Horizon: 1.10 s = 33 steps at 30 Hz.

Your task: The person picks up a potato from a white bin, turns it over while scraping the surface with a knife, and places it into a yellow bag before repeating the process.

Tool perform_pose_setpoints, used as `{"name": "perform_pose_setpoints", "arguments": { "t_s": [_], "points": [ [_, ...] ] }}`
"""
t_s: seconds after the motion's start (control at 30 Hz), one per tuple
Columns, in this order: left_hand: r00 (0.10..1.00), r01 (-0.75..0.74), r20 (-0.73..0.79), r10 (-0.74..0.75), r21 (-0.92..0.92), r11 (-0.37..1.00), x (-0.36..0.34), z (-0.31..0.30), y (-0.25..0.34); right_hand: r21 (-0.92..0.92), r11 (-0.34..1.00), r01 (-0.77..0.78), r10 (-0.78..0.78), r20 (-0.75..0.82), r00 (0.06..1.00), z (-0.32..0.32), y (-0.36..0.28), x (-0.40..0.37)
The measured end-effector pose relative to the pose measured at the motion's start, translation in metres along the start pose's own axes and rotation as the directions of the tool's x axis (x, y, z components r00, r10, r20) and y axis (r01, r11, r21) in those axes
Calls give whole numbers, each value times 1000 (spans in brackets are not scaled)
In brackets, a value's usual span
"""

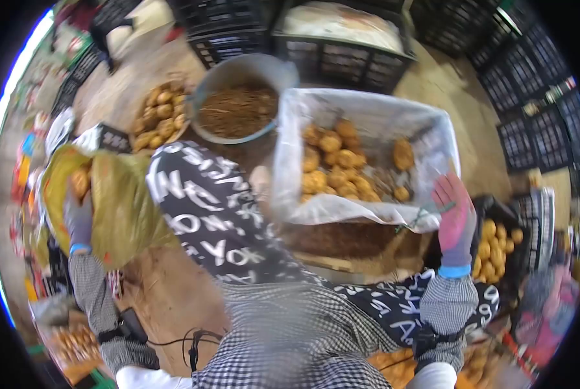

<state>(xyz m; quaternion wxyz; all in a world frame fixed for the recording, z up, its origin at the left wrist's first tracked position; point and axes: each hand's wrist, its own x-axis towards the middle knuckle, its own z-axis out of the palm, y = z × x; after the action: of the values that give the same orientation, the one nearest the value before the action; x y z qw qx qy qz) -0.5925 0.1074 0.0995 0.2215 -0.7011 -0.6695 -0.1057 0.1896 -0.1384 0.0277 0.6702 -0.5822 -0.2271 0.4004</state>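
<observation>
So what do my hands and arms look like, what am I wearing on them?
Your gloved left hand shows gray; your gloved right hand shows gray and pink. Both have blue cuffs. The sleeves are dark-and-white check, with white cloth further up. Dark straps circle both forearms, and a black cable runs near the left one.

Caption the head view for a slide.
Left hand holding a tan round potato at a yellow plastic bag; right hand at a rectangular white-lined container of tan potatoes.
</observation>
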Motion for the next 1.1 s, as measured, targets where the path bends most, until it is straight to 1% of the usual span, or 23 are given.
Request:
{"name": "perform_pose_setpoints", "arguments": {
  "t_s": [0.03, 0.07, 0.13, 0.17, 0.23, 0.27, 0.33, 0.37, 0.4, 0.43, 0.47, 0.5, 0.53, 0.57, 0.6, 0.63, 0.67, 0.7, 0.77, 0.87, 0.97, 1.0, 1.1],
  "points": [
    [982, 163, 83, -170, 93, 982, 4, -8, 8, 17, 999, 37, -35, -85, 996, 1, 0, -2],
    [973, 195, 101, -207, 112, 974, 9, 0, -5, 17, 999, 29, -27, -96, 995, -2, -1, -5],
    [960, 281, -15, -281, 62, 958, 15, 23, -47, 17, 1000, 22, -21, -93, 995, 2, -11, -19],
    [944, 324, -73, -320, 38, 945, 20, 29, -52, 16, 1000, 25, -23, -88, 996, 4, -13, -24],
    [966, 165, -203, -161, 4, 986, 37, 4, -16, 10, 999, 40, -39, -90, 995, 3, -13, -31],
    [959, 82, -270, -82, -10, 997, 45, -19, 19, 6, 999, 54, -53, -100, 994, 1, -11, -34],
    [916, -123, -399, 39, -187, 975, 61, -85, 166, -4, 997, 72, -72, -132, 989, 0, -9, -40],
    [938, -212, -345, 38, -482, 850, 69, -101, 227, -7, 998, 69, -70, -149, 986, 2, -8, -41],
    [956, -255, -290, 51, -729, 636, 77, -111, 280, -8, 998, 67, -68, -163, 984, 2, -7, -41],
    [958, -282, -215, 188, -814, 507, 82, -117, 327, -1, 999, 32, -32, -159, 987, 2, -6, -41],
    [939, -245, -116, 324, -887, 392, 78, -103, 372, 6, 1000, 0, 1, -156, 988, 1, -4, -41],
    [885, -182, -34, 464, -943, 277, 72, -90, 418, 15, 999, -29, 31, -155, 987, -1, -2, -41],
    [692, -255, 157, 705, -861, 441, 68, -96, 468, 0, 998, -57, 57, -162, 985, -2, 0, -41],
    [552, -304, 145, 821, -882, 360, 57, -51, 500, -49, 997, -66, 57, -171, 984, -3, 1, -40],
    [342, -291, 353, 871, -841, 455, 46, -22, 532, -99, 992, -77, 58, -180, 982, -3, 1, -41],
    [210, -488, 212, 954, -823, 290, 29, 37, 549, -149, 985, -89, 59, -190, 980, -4, 2, -41],
    [46, -539, 349, 936, -780, 318, 19, 83, 575, -157, 983, -96, 61, -212, 975, -5, 4, -40],
    [-59, -506, 635, 770, -684, 525, 7, 102, 607, -204, 972, -113, 67, -220, 973, -5, 5, -40],
    [-164, -492, 645, 747, -709, 505, -30, 190, 626, -302, 941, -151, 82, -230, 970, -8, 5, -42],
    [-81, -515, 520, 850, -752, 411, -98, 276, 613, -310, 939, -152, 77, -242, 967, -15, 10, -43],
    [-123, -657, 763, 634, -541, 525, -77, 205, 637, -302, 936, -180, 106, -247, 963, -17, 9, -39],
    [-181, -728, 794, 580, -505, 463, -75, 209, 644, -289, 942, -173, 103, -240, 965, -17, 10, -37],
    [-186, -730, 818, 544, -485, 481, -64, 180, 653, -279, 946, -164, 102, -225, 969, -17, 10, -35]
  ]
}}
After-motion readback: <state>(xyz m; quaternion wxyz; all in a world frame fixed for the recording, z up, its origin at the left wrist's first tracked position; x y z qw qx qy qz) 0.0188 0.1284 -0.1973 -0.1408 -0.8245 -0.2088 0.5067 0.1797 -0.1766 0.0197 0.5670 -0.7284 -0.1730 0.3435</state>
